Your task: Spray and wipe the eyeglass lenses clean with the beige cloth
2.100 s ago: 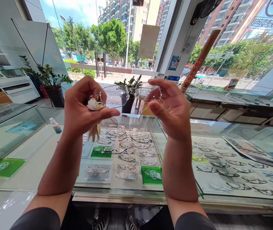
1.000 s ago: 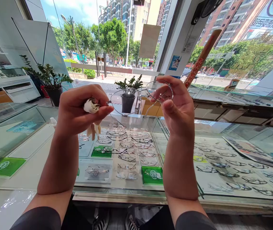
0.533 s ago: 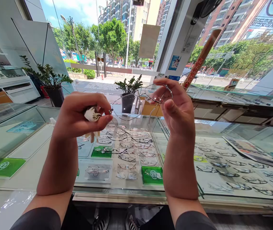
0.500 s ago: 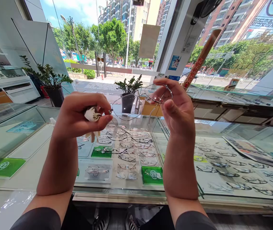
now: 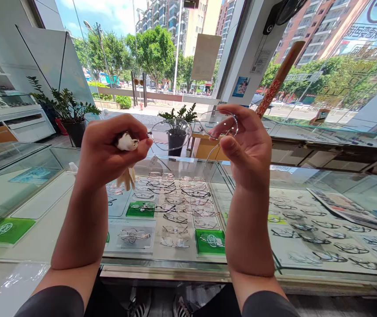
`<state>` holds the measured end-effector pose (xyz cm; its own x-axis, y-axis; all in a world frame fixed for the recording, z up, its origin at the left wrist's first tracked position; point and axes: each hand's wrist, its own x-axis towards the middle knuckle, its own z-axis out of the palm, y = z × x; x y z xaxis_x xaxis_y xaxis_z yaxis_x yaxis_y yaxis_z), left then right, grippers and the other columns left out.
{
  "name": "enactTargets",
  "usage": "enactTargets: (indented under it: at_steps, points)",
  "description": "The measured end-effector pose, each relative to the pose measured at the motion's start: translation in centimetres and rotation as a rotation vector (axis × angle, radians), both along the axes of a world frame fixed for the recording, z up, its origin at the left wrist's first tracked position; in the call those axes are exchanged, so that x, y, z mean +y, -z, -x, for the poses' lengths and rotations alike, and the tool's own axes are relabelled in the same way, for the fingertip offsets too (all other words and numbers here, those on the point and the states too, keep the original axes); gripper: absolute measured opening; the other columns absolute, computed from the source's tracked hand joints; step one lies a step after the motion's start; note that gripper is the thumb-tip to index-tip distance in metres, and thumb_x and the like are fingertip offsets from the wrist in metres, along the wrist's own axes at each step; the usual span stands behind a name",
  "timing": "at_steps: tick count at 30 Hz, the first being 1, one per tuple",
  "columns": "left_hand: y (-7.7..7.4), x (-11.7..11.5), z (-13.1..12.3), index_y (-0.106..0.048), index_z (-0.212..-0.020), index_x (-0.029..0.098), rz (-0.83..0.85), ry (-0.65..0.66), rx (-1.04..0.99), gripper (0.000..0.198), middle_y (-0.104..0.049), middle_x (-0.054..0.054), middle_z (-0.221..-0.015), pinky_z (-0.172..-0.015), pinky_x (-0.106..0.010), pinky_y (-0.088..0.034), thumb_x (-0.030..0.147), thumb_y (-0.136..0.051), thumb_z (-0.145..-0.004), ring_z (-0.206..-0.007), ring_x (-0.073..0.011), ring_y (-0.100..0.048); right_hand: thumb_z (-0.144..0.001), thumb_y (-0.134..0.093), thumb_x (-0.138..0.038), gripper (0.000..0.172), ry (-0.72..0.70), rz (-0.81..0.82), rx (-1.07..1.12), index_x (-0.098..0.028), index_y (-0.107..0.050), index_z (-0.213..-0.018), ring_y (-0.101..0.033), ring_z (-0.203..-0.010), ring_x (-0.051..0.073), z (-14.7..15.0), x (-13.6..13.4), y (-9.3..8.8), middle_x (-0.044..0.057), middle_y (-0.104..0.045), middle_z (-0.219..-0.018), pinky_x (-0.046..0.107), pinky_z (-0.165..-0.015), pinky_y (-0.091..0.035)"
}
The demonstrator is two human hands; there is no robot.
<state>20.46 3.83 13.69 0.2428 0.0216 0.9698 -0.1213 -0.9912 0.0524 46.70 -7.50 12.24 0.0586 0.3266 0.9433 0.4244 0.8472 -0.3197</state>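
Both hands hold thin-rimmed glasses up above the glass worktop. Left hand pinches one end plus a white cloth; right hand grips the other lens rim.

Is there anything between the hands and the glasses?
Only a little. The left hand pinches a white cloth at the end of the glasses. The right hand holds the other lens bare.
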Motion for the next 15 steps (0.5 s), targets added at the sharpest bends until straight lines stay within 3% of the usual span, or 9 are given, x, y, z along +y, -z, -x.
enactTargets:
  at_steps: [7, 12, 15]
  points:
    - [0.4, 0.5, -0.8, -0.069, -0.081, 0.02, 0.04, 0.067, -0.144, 0.016, -0.058, 0.006, -0.063, -0.041, -0.026, -0.027, 0.011, -0.083, -0.083, -0.048, -0.0035, -0.042, -0.098, -0.078, -0.061, 0.042, 0.081, -0.002, -0.018, -0.041, -0.071, -0.134, -0.072, -0.108, 0.026, 0.9, -0.5, 0.1, 0.003, -0.067, -0.139, 0.049, -0.093, -0.066]
    - [0.6, 0.1, -1.2, -0.069, -0.081, 0.019, 0.104, 0.021, -0.228, 0.014, -0.058, 0.005, -0.066, -0.047, -0.029, -0.029, 0.015, -0.08, -0.088, -0.054, -0.0041, -0.043, -0.092, -0.085, -0.06, 0.046, 0.086, -0.002, -0.006, -0.04, -0.072, -0.131, -0.069, -0.096, 0.025, 1.0, -0.2, 0.3, 0.004, -0.071, -0.133, 0.051, -0.095, -0.068]
    - [0.6, -0.2, -1.4, -0.069, -0.081, 0.019, 0.095, -0.004, -0.279, 0.014, -0.058, 0.005, -0.068, -0.052, -0.031, -0.031, 0.016, -0.079, -0.09, -0.058, -0.0042, -0.044, -0.092, -0.084, -0.062, 0.049, 0.085, 0.008, 0.001, -0.038, -0.071, -0.132, -0.071, -0.102, 0.026, 1.0, -0.1, 0.4, 0.004, -0.07, -0.132, 0.053, -0.098, -0.069]
